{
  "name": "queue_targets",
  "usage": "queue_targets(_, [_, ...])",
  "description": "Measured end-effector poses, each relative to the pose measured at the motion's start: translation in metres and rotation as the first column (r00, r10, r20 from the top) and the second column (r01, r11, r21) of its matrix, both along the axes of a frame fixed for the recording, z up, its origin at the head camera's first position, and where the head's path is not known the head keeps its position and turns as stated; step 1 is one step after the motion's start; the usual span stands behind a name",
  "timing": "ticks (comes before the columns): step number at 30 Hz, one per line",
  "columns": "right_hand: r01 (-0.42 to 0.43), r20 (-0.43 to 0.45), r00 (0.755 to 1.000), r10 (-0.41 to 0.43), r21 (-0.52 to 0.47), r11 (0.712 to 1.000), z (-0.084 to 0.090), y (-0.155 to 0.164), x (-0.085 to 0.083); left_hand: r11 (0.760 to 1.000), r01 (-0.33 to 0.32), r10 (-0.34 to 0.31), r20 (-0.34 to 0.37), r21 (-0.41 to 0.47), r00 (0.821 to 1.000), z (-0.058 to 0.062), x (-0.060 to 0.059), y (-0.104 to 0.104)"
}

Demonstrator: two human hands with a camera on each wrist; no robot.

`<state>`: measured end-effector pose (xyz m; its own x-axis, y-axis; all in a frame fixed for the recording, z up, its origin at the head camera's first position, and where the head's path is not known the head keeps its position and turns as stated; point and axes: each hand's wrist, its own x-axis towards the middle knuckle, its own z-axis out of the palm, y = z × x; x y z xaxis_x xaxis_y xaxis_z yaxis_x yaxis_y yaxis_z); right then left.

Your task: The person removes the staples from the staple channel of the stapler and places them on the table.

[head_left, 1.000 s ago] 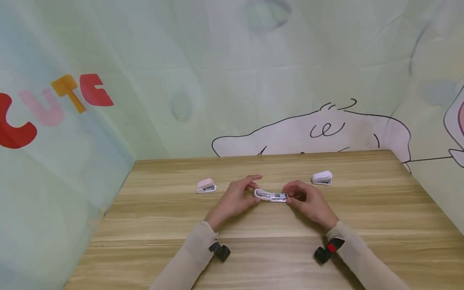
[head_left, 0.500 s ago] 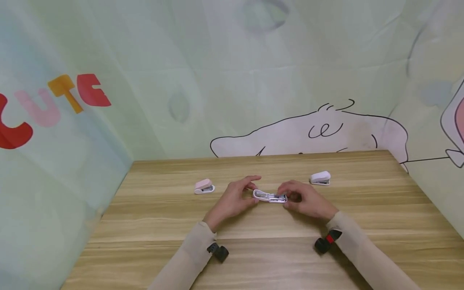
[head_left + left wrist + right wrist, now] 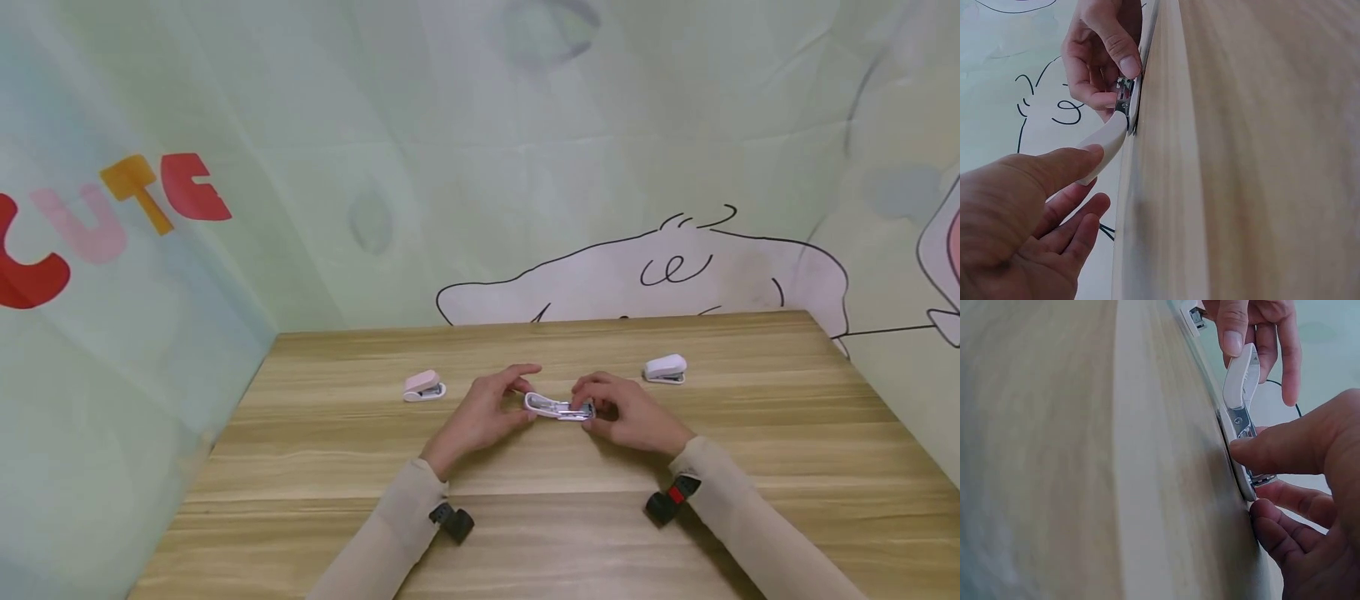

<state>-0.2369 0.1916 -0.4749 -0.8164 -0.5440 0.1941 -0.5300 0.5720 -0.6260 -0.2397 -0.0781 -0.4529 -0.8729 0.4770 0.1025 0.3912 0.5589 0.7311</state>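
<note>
An opened white stapler (image 3: 558, 407) lies mid-table between both hands. My left hand (image 3: 487, 407) pinches its raised white lid (image 3: 1107, 145) between thumb and fingers. My right hand (image 3: 626, 414) grips the other end, thumb (image 3: 1272, 449) pressing on the metal magazine (image 3: 1241, 422) and fingers curled under the base. In the right wrist view the left hand (image 3: 1260, 331) holds the lid (image 3: 1240, 369) from above. In the left wrist view the right hand (image 3: 1100, 50) is closed over the metal part (image 3: 1124, 94).
A pink stapler (image 3: 423, 386) sits left of the hands and another white stapler (image 3: 665, 367) sits to the right, both on the wooden table (image 3: 525, 517). Printed fabric walls (image 3: 150, 250) close in the left, back and right sides.
My right hand has slid a little to the left, further over the stapler's metal magazine. The left hand and the lid have stayed in place.
</note>
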Motion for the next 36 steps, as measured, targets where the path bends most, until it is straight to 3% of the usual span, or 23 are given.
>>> queue_targets(6, [-0.033, -0.066, 0.997, 0.026, -0.104, 0.994, -0.0041, 0.0015, -0.0003, 1.0, -0.006, 0.006, 0.001, -0.006, 1.0, 0.0013, -0.0003, -0.0007])
queue_targets(11, [0.027, -0.019, 0.999, -0.031, -0.164, 0.986, -0.0052, 0.0031, 0.0007, 1.0, -0.005, 0.005, 0.008, -0.008, 1.0, 0.0013, -0.0012, -0.0011])
queue_targets(24, [0.044, -0.067, 0.997, -0.046, -0.02, 0.999, -0.0024, -0.0022, 0.0003, 1.0, -0.007, 0.007, 0.009, -0.007, 1.0, -0.0008, -0.0013, -0.0014])
queue_targets(36, [0.034, -0.103, 0.993, -0.052, -0.166, 0.986, -0.0061, -0.0012, 0.0004, 1.0, 0.006, -0.006, 0.005, 0.005, 1.0, -0.0005, -0.0012, -0.001])
